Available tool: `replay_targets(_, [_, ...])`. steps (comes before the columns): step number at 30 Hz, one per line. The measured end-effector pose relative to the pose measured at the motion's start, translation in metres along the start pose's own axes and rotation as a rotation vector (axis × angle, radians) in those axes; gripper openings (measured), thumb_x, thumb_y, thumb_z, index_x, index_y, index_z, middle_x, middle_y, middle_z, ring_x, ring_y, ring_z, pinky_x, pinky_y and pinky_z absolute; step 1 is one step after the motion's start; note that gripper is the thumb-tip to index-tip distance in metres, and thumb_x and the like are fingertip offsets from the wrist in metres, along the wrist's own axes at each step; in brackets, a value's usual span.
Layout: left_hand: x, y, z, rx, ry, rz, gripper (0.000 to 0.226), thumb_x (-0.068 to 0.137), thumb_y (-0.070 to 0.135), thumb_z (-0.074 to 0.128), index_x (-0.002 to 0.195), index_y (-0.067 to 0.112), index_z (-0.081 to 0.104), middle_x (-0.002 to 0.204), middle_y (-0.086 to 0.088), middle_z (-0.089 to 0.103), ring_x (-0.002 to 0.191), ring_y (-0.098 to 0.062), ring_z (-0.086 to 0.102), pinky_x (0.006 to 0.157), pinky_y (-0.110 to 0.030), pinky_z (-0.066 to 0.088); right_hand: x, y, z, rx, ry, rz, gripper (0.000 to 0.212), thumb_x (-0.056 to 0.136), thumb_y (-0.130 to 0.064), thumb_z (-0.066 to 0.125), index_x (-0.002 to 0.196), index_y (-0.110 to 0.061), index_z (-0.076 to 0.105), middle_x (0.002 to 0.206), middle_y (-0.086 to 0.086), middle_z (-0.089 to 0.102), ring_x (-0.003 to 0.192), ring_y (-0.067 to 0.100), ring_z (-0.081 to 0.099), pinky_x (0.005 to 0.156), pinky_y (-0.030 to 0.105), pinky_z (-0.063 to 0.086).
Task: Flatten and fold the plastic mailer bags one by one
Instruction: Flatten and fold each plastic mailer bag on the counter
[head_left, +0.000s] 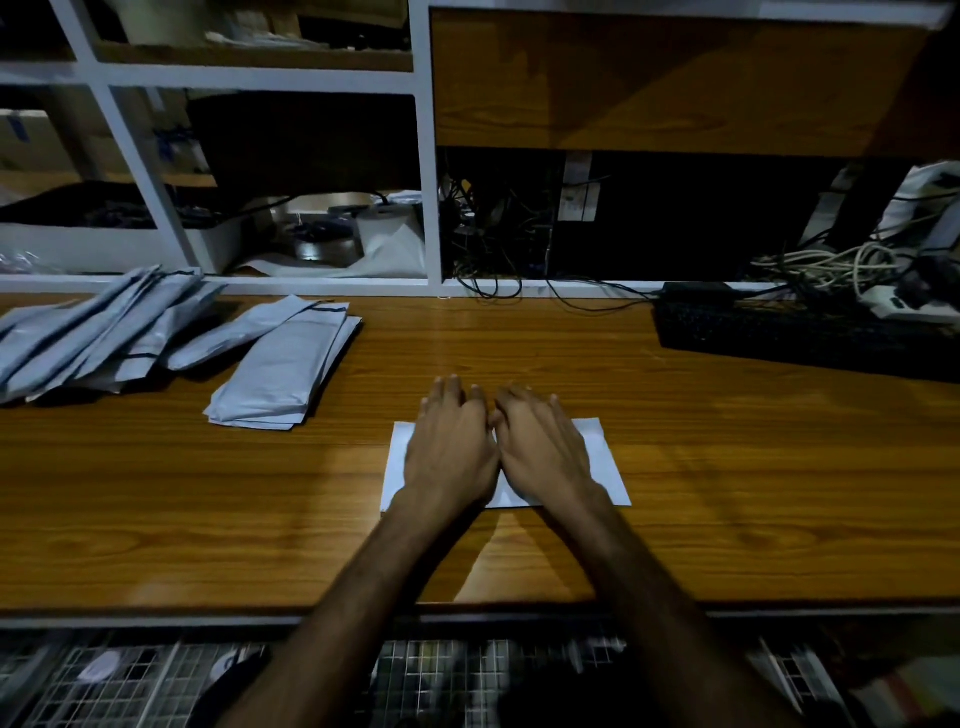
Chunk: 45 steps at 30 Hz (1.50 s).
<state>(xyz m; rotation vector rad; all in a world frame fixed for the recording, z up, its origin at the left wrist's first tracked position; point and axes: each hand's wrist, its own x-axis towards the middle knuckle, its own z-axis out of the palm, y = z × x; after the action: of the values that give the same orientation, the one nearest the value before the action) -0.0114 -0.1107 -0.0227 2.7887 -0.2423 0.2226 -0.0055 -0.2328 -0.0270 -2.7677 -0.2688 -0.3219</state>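
Note:
A white folded mailer bag (605, 467) lies flat on the wooden table (727, 467), near its front middle. My left hand (449, 447) and my right hand (540, 447) lie side by side on top of it, palms down, fingers straight and reaching past its far edge. Both press on the bag and cover its centre. A neat stack of folded grey mailer bags (283, 369) sits to the left. Further left, a loose pile of unfolded grey mailer bags (98, 332) fans out by the table's back edge.
A black keyboard (805, 332) lies at the back right, with tangled cables and a power strip (893, 301) behind it. White-framed shelves (431, 156) rise along the table's back. A wire-mesh rack (156, 680) shows below the front edge.

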Motion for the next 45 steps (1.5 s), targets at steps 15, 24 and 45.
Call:
replay_targets(15, [-0.001, -0.005, 0.012, 0.249, -0.046, 0.048, 0.063, 0.111, 0.04, 0.016, 0.153, 0.0, 0.041, 0.161, -0.022, 0.039, 0.151, -0.036, 0.034, 0.125, -0.046, 0.026, -0.009, 0.01, 0.004, -0.21, -0.035, 0.014, 0.048, 0.11, -0.035, 0.033, 0.153, -0.016, 0.043, 0.164, 0.009, 0.037, 0.154, 0.027, 0.03, 0.125, 0.05, 0.017])
replay_targets(24, [-0.004, -0.015, 0.006, 0.252, -0.077, -0.045, 0.062, 0.111, 0.036, 0.022, 0.161, -0.001, 0.022, 0.167, -0.023, 0.025, 0.156, -0.039, 0.021, 0.127, -0.049, 0.021, -0.012, 0.023, 0.002, -0.282, -0.031, 0.118, 0.05, 0.107, -0.032, 0.04, 0.154, -0.015, 0.042, 0.166, 0.012, 0.032, 0.155, 0.03, 0.026, 0.127, 0.057, 0.012])
replay_targets(45, [-0.012, -0.05, -0.009, 0.192, -0.101, -0.153, 0.062, 0.111, 0.043, 0.019, 0.164, 0.011, 0.013, 0.172, -0.017, 0.009, 0.159, -0.039, 0.004, 0.126, -0.06, 0.008, -0.02, 0.06, -0.015, -0.202, -0.01, 0.239, 0.046, 0.111, -0.029, 0.032, 0.154, -0.015, 0.044, 0.168, 0.012, 0.028, 0.156, 0.03, 0.024, 0.125, 0.059, 0.014])
